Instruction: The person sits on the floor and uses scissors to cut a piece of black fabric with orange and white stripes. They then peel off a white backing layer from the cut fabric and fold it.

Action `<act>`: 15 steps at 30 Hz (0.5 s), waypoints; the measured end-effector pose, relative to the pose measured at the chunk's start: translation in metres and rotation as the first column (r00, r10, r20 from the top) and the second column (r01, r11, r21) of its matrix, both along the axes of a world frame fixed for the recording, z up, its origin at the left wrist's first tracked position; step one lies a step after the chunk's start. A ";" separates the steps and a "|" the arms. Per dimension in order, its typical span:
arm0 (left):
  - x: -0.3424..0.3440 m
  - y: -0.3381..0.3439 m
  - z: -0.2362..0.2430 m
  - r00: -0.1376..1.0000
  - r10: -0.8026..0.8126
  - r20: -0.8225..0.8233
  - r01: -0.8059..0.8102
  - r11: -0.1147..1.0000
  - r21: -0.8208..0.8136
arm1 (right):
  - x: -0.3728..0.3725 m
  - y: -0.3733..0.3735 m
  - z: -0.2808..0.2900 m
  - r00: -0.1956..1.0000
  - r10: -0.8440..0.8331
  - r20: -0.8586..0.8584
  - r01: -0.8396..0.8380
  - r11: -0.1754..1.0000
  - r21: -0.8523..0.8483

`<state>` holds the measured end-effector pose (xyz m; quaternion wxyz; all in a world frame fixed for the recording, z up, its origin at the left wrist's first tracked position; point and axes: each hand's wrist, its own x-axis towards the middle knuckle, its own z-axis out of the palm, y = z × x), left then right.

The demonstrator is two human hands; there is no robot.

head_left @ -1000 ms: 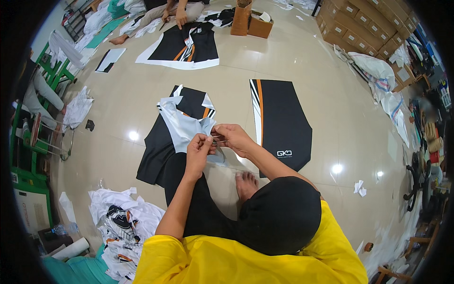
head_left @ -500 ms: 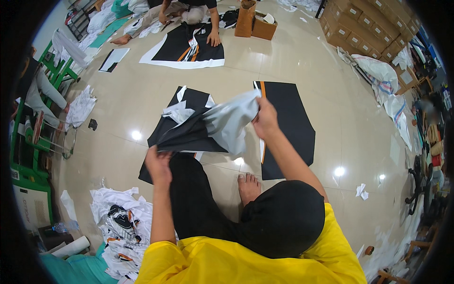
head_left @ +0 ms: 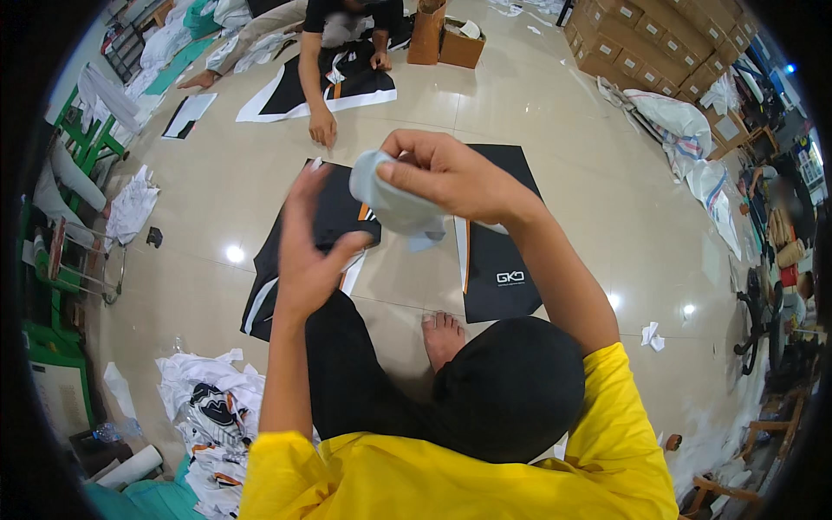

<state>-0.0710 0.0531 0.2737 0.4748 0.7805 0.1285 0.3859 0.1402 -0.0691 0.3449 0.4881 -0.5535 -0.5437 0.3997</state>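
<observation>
Above the floor, my right hand (head_left: pixel 455 178) pinches a bunched pale grey fabric piece (head_left: pixel 394 204), which hangs down from the fingers. My left hand (head_left: pixel 314 251) is raised to its left with fingers spread and nothing in them, slightly smeared by motion. Beneath that hand lies a pile of black fabric panels (head_left: pixel 336 195) with orange and white stripes, partly hidden by the hand and forearm. To the right, another black panel (head_left: pixel 503 251) with an orange-and-white edge and a small white print lies flat on the tiles, partly behind my right forearm.
Ahead, a co-worker's hand (head_left: pixel 321 126) reaches down near the far end of the left pile. Black and white fabric (head_left: pixel 368 97) lies before that person. Cardboard boxes (head_left: pixel 637 43) stand far right, and a heap of white scraps (head_left: pixel 204 399) lies near left.
The fabric stretched between my hands is now bunched in the right hand alone. My left hand has let go and risen. The co-worker's arm has reached toward the left pile.
</observation>
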 end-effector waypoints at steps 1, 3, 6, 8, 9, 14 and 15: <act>0.019 -0.010 0.029 0.985 -0.139 -0.099 0.143 0.989 0.024 | 0.000 -0.004 -0.002 0.998 0.001 0.067 -0.007 0.996 0.091; 0.047 -0.012 0.070 0.923 -0.357 -0.144 0.338 0.930 -0.142 | -0.003 -0.015 0.019 0.996 -0.076 0.048 0.072 0.995 0.076; 0.069 -0.004 0.096 0.826 -0.507 -0.249 0.501 0.861 -0.089 | 0.009 -0.043 0.036 0.954 -0.207 0.216 0.180 0.974 0.140; 0.081 -0.002 0.101 0.814 -0.480 -0.327 0.494 0.868 -0.046 | 0.021 -0.063 0.028 0.926 -0.210 0.314 0.167 0.973 0.157; 0.085 0.001 0.101 0.833 -0.424 -0.357 0.444 0.896 -0.028 | 0.029 -0.069 0.009 0.892 -0.305 0.334 0.220 0.938 0.268; 0.093 0.013 0.123 0.921 -0.358 -0.154 0.368 0.929 0.042 | 0.058 -0.112 -0.061 0.873 -0.273 0.403 0.389 0.889 -0.242; 0.093 0.022 0.127 0.922 -0.339 -0.189 0.362 0.927 0.101 | 0.065 -0.114 -0.072 0.877 -0.268 0.400 0.412 0.848 -0.334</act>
